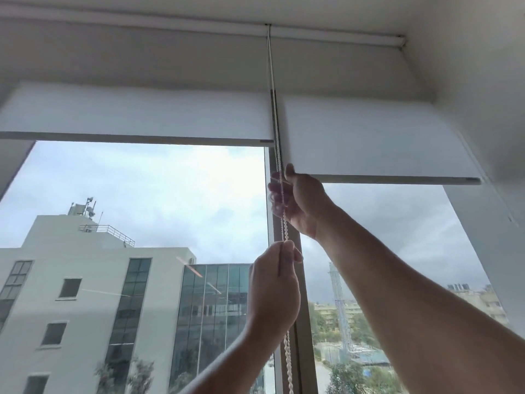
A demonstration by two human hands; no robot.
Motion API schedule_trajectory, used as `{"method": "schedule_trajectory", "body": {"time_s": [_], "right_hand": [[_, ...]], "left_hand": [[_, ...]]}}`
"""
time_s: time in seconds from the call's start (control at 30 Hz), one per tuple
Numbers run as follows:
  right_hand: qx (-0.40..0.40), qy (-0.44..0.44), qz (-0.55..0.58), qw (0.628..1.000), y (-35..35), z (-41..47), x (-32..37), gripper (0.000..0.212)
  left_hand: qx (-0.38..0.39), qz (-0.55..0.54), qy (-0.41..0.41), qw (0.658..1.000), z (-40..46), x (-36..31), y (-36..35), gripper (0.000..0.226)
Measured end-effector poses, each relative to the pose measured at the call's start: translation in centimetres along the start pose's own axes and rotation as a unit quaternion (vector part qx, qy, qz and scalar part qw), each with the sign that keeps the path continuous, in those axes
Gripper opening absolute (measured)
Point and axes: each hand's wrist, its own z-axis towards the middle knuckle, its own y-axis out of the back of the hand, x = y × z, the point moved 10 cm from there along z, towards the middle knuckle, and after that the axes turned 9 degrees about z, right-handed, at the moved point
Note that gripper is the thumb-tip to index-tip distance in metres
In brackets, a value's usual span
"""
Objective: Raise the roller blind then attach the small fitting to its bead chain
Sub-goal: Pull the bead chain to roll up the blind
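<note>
A: How is the bead chain (281, 211) being held?

B: By the left hand (274, 285) it is pinched at the top, the thumb and fingertips (288, 247) closed round it, with the twisted strands running down past the wrist. By the right hand (298, 200), higher up, it is gripped in curled fingers just under the bottom rail of the roller blind (369, 137). Which strand of the loop each hand has cannot be told, since the strands are wound round each other.

A: And where is the blind?

B: It is partly raised; its rail is seen hanging lower than that of the left-hand blind (136, 115), so the raising is judged unfinished.

A: What would make the pull go well?

B: The twist should probably be undone first, so that only one strand is drawn. The chain is best pulled straight down in line with the clutch at the roller tube (335, 35), hand over hand, one grip being kept closed while the other is moved up. A slanted or jerked pull might cause the beads to skip.

A: And the small fitting?

B: It is not seen anywhere in the view. The window frame (305, 351) behind the chain is the likely place for it to be sought.
</note>
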Motion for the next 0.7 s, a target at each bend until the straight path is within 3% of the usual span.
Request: {"method": "schedule_trajectory", "body": {"time_s": [0.07, 0.23, 0.33, 0.4, 0.5, 0.7], "right_hand": [[-0.034, 0.012, -0.002, 0.999, -0.5, 0.5, -0.1, 0.028], [-0.082, 0.119, -0.090, 0.985, -0.4, 0.5, 1.6, 0.043], [-0.079, 0.162, -0.115, 0.977, -0.7, 0.3, 2.7, 0.042], [-0.066, 0.182, -0.130, 0.972, -1.5, -0.2, 2.8, 0.041], [-0.045, 0.220, -0.158, 0.962, -1.7, -2.0, 1.9, 0.037], [-0.014, 0.211, -0.185, 0.960, 0.8, -5.7, -3.0, 0.044]], "left_hand": [[0.007, 0.006, -0.014, 1.000, -0.6, -0.1, -0.2, 0.039], [0.068, -0.009, -0.014, 0.998, 0.7, 1.3, 0.1, 0.039], [0.071, 0.009, -0.002, 0.997, 2.2, 2.3, 1.1, 0.056], [0.045, 0.024, 0.028, 0.998, 3.7, 2.9, 2.0, 0.065], [0.028, -0.015, 0.086, 0.996, 6.1, 3.5, 2.7, 0.057], [0.095, -0.118, 0.178, 0.972, 10.8, 1.3, 0.8, 0.047]]}}
